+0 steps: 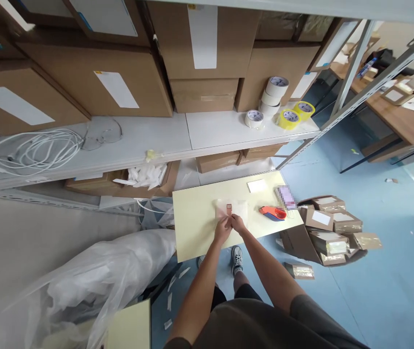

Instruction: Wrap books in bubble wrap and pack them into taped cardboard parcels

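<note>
A narrow brown strap (229, 212) with a square buckle-like end lies over a translucent plastic sheet or bag (242, 209) on the pale yellow table (192, 228). My left hand (222, 230) and my right hand (238, 223) meet at the strap's near end, fingers pinched closed on it. Exactly what lies under the fingertips is hidden. To the right of my hands rests an orange and blue handheld tool (272, 213), perhaps a tape dispenser. Farther back are a white paper (256, 186) and a blurred purple-pink object (285, 198).
A metal shelf (148, 131) with cardboard boxes (207, 94) runs along the back. It also carries tape rolls (288, 119) and a coiled white cable (39, 150). Packed small boxes (321, 219) fill a carton on the floor at right. Plastic wrapping (119, 271) bulges at left.
</note>
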A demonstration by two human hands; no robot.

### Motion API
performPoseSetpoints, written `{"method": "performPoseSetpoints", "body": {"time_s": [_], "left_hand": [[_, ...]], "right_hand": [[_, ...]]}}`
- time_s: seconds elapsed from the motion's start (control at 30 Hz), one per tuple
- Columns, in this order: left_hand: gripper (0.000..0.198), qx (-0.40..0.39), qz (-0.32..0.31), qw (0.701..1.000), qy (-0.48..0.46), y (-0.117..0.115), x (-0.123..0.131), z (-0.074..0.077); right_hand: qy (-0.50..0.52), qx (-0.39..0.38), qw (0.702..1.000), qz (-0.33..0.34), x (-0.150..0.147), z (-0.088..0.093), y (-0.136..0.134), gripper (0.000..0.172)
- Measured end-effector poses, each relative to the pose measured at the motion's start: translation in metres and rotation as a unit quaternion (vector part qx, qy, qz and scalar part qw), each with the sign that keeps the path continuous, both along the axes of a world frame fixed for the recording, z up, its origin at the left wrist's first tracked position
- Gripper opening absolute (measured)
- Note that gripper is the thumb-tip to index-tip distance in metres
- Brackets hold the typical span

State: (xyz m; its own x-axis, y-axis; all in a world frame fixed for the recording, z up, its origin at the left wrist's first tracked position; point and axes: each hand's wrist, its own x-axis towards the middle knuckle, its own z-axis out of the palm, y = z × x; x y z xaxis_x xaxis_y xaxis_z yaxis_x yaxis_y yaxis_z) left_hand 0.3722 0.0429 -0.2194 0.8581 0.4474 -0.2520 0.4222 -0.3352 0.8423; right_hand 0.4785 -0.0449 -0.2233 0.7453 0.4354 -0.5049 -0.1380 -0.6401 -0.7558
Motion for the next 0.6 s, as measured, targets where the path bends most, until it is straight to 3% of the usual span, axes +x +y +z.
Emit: {"method": "performPoseSetpoints", "body": {"time_s": [0.07, 0.2, 0.33, 0.5, 0.6], "left_hand": [[0.052, 0.02, -0.061, 0.998, 0.014, -0.004, -0.001, -0.005], [0.061, 0.04, -0.127, 0.989, 0.064, -0.011, -0.001, -0.007], [0.065, -0.023, -0.067, 0.996, 0.052, -0.016, 0.004, -0.003], [0.052, -0.062, -0.046, 0.997, -0.011, -0.003, -0.009, 0.002], [0.044, -0.038, 0.082, 0.995, 0.031, 0.014, -0.018, 0.002]], "right_hand": [[-0.042, -0.044, 0.998, -0.021, 0.007, 0.003, -0.005, 0.023], [-0.115, -0.068, 0.99, -0.035, 0.005, 0.013, -0.009, 0.043], [-0.093, -0.021, 0.992, 0.08, -0.008, 0.018, -0.009, 0.042], [-0.072, -0.054, 0.982, 0.163, -0.016, 0.011, -0.013, 0.032], [-0.094, -0.076, 0.981, 0.15, -0.015, 0.006, -0.011, 0.035]]}}
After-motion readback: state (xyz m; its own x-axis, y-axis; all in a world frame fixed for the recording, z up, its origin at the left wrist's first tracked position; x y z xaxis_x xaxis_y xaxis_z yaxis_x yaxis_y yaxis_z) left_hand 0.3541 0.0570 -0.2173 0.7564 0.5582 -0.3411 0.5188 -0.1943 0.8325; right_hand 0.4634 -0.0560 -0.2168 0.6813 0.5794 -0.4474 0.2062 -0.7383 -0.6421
